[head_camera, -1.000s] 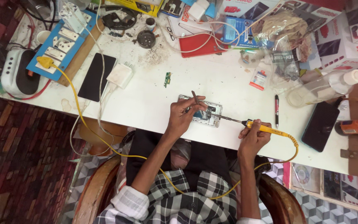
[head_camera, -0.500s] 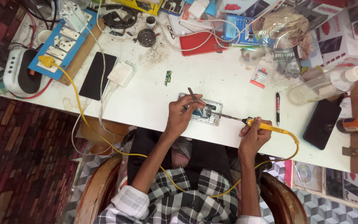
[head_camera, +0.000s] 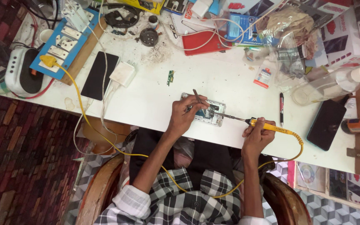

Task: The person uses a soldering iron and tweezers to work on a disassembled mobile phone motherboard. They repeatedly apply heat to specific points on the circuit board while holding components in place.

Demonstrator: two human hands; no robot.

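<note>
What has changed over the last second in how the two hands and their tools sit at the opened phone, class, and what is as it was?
Hardly anything moved. The left hand keeps its tweezers on the opened phone, their angle shifting only slightly. The right hand still grips the yellow soldering iron, tip at the phone. Nothing was picked up or let go; the pen and black phone lie unmoved.

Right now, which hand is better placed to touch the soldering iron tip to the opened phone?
The right hand, probably. It already grips the yellow soldering iron, whose tip reaches the opened phone. The left hand rests on the phone holding tweezers, so it is busy.
</note>
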